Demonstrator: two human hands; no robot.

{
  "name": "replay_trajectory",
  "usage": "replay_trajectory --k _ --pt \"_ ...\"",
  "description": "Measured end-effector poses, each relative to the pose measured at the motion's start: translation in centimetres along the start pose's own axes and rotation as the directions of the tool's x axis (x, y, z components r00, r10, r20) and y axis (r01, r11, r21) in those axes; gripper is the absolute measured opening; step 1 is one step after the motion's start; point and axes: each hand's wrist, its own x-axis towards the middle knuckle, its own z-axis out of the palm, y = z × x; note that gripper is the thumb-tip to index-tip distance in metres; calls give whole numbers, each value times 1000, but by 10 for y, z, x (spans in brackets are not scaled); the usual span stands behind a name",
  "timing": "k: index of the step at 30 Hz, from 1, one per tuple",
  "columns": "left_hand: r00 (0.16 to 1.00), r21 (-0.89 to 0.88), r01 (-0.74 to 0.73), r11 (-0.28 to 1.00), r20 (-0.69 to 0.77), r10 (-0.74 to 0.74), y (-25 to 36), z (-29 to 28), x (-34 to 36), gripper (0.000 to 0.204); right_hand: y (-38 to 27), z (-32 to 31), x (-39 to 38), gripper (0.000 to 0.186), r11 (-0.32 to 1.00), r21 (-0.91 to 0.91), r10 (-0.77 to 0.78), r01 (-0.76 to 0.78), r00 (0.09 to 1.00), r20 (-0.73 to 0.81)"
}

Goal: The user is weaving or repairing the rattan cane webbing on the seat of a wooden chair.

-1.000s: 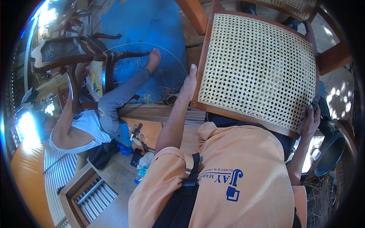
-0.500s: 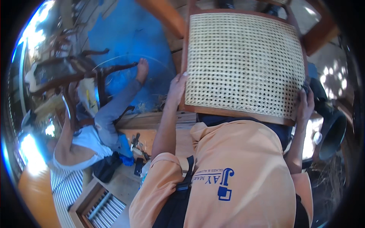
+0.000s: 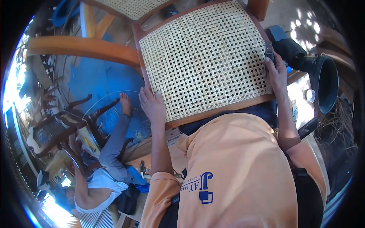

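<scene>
A chair seat of pale woven cane [image 3: 205, 57] lies before me, set in a reddish-brown wooden frame [image 3: 224, 108]. On its near left corner rests my left hand [image 3: 153, 105], fingers stretched over the frame and thumb by the cane's edge. My right hand [image 3: 278, 72] is at the right side of the frame, closed on a small dark grey block-like thing [image 3: 269, 53]. That thing touches the frame's right edge; its exact kind is unclear.
Wooden chair legs [image 3: 87, 47] extend leftward, with another cane panel [image 3: 135, 7] beyond. Leftward, a person [image 3: 100, 186] sits by a dark carved chair frame [image 3: 61, 136] and a blue sheet [image 3: 91, 83]. A dark round container [image 3: 327, 85] stands at the right.
The view has turned, so the seat appears tilted and farther left. My left hand has shifted from gripping the left side to lying on the near left corner. My right hand is farther up the right edge.
</scene>
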Motion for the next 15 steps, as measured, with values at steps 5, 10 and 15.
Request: replay_trajectory --k 5,10,15 --pt "994 13 -74 997 75 73 49 9 13 49 -2 2 -1 39 999 47 2 -3 999 37" --pt "986 50 -121 991 122 114 84 12 25 56 1 2 1 37 998 60 -5 3 999 38" --pt "959 -2 -275 961 70 274 108 16 24 53 -3 4 0 34 994 101 38 -45 997 63"
